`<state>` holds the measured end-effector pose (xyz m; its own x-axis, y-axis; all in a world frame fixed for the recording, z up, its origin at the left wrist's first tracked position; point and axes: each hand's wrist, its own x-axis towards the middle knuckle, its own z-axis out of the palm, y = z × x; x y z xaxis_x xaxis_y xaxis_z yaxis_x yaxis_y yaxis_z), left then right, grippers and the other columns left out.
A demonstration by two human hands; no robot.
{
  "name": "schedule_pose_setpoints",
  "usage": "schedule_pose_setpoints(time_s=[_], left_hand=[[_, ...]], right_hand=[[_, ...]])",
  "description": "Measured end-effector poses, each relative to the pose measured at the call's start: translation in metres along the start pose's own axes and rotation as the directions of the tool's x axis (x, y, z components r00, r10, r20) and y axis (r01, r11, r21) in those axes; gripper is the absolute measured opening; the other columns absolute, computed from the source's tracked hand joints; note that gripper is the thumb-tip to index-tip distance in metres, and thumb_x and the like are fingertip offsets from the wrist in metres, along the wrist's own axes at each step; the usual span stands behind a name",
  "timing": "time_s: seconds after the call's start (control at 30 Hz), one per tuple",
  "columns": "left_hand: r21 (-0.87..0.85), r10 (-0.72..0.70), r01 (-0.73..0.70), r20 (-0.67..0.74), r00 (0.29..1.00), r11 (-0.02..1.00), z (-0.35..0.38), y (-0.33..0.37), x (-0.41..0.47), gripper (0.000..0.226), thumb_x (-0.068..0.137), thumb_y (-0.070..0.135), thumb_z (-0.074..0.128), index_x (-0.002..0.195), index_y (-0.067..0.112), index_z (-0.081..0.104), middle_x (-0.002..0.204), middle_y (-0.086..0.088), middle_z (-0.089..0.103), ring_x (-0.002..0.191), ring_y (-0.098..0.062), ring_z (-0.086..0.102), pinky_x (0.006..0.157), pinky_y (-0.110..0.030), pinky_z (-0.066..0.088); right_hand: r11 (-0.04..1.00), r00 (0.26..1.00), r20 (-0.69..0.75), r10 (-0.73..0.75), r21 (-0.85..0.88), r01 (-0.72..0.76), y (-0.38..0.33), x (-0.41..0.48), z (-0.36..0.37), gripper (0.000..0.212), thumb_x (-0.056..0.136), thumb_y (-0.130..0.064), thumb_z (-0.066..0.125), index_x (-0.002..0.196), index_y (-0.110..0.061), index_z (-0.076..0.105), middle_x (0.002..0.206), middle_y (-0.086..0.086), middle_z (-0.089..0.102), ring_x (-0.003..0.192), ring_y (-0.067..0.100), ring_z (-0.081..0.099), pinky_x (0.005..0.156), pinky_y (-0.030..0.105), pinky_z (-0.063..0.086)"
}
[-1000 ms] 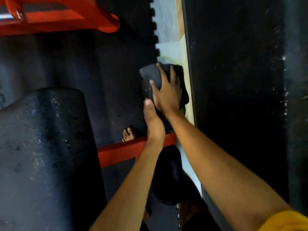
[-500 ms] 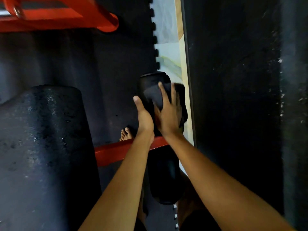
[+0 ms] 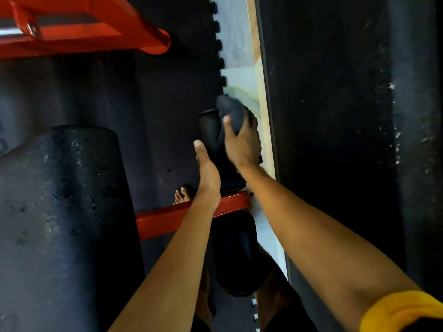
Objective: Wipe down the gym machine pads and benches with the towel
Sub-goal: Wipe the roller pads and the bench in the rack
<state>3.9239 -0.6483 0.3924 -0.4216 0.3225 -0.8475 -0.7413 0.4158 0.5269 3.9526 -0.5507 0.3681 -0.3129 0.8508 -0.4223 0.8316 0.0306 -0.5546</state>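
Two roller pads (image 3: 236,255) are flanking one red bar (image 3: 163,219). The right hand (image 3: 243,146) is gripping one towel (image 3: 231,111) at the end of the far pad (image 3: 208,130), the left hand (image 3: 207,171) resting straight-fingered against it.

Bench pad (image 3: 60,212) at left; crossbar (image 3: 165,219) runs right from it between far roller pad (image 3: 208,130) and near roller pad (image 3: 237,255); right hand (image 3: 243,147) holds the towel (image 3: 231,111) at the far pad's end; left hand (image 3: 208,173) against its left side.
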Motion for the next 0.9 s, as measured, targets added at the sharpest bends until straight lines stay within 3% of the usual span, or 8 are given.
schedule_pose_setpoints(time_s=[0.07,0.13,0.23,0.37,0.57,0.7,0.83,0.9], left_hand=[[-0.041,0.047,-0.045,0.041,0.998,0.998,-0.003,0.001,0.003,0.098,0.082,0.092,0.029,0.158,0.031,0.035,0.162,0.006,0.037,0.148,-0.011,0.034,0.125,-0.036,0.023],[-0.057,0.077,-0.074,0.062,0.995,0.996,-0.007,0.003,0.003,0.079,0.097,0.076,0.022,0.156,0.028,0.039,0.157,0.003,0.045,0.144,-0.011,0.042,0.121,-0.039,0.035],[-0.031,0.086,-0.084,0.049,0.995,0.996,-0.012,0.004,0.000,0.087,0.092,0.083,0.023,0.157,0.027,0.038,0.157,0.004,0.045,0.144,-0.010,0.042,0.122,-0.038,0.034],[-0.015,0.003,-0.002,0.060,0.998,1.000,-0.017,-0.028,0.034,0.116,0.065,0.105,0.030,0.158,0.036,0.033,0.161,0.009,0.039,0.146,-0.009,0.038,0.123,-0.041,0.029],[-0.090,-0.063,0.075,0.126,0.990,0.993,-0.013,0.005,0.012,0.100,0.086,0.089,0.027,0.147,0.015,0.053,0.141,-0.003,0.057,0.130,-0.019,0.054,0.114,-0.039,0.042],[-0.091,-0.099,0.105,0.074,0.992,0.990,-0.012,-0.007,0.014,0.107,0.073,0.099,0.036,0.140,0.020,0.061,0.132,-0.008,0.068,0.122,-0.025,0.063,0.109,-0.046,0.048],[-0.042,0.021,-0.022,-0.032,0.999,0.999,0.003,-0.007,0.016,0.111,0.074,0.100,0.031,0.160,0.029,0.030,0.167,0.005,0.028,0.153,-0.011,0.025,0.127,-0.041,0.018],[0.070,0.105,-0.101,-0.043,0.994,0.992,0.015,-0.002,-0.001,0.088,0.094,0.081,0.019,0.163,0.027,0.010,0.171,0.008,0.003,0.156,-0.008,0.001,0.129,-0.039,0.001]], right_hand=[[0.864,0.907,0.057,-0.417,-0.287,0.414,0.013,-0.015,0.006,0.069,0.097,-0.067,0.045,0.159,-0.039,0.034,0.169,0.008,0.020,0.151,0.041,0.027,0.113,0.057,0.035],[0.762,0.834,0.076,-0.546,-0.368,0.533,0.021,-0.014,0.014,0.067,0.094,-0.069,0.049,0.155,-0.043,0.041,0.171,0.006,0.019,0.154,0.044,0.017,0.116,0.063,0.032],[0.896,0.928,0.003,-0.372,-0.258,0.360,0.014,-0.009,0.015,0.069,0.094,-0.068,0.050,0.157,-0.045,0.035,0.170,0.003,0.021,0.150,0.041,0.029,0.108,0.058,0.041],[0.947,0.966,0.012,0.260,0.190,-0.257,0.005,0.004,0.007,0.072,0.096,-0.073,0.043,0.158,-0.040,0.028,0.151,0.005,0.051,0.131,0.035,0.055,0.097,0.044,0.043],[0.966,0.975,0.046,-0.216,-0.136,0.221,0.056,-0.072,0.008,0.089,0.089,-0.072,0.049,0.162,-0.045,0.006,0.172,0.003,0.012,0.150,0.036,0.034,0.103,0.057,0.050],[0.973,0.979,0.079,-0.189,-0.120,0.197,0.080,-0.121,0.010,0.079,0.093,-0.069,0.041,0.156,-0.059,-0.005,0.173,-0.001,-0.004,0.157,0.034,0.017,0.112,0.059,0.042],[0.963,0.975,0.007,-0.223,-0.155,0.221,0.035,-0.050,0.011,0.071,0.094,-0.055,0.043,0.159,-0.051,0.014,0.172,0.008,0.009,0.151,0.038,0.031,0.111,0.057,0.043],[0.973,0.984,0.037,-0.174,-0.145,0.177,0.008,-0.007,0.008,0.066,0.099,-0.053,0.047,0.160,-0.049,0.021,0.172,0.007,0.012,0.149,0.038,0.035,0.109,0.056,0.044]])
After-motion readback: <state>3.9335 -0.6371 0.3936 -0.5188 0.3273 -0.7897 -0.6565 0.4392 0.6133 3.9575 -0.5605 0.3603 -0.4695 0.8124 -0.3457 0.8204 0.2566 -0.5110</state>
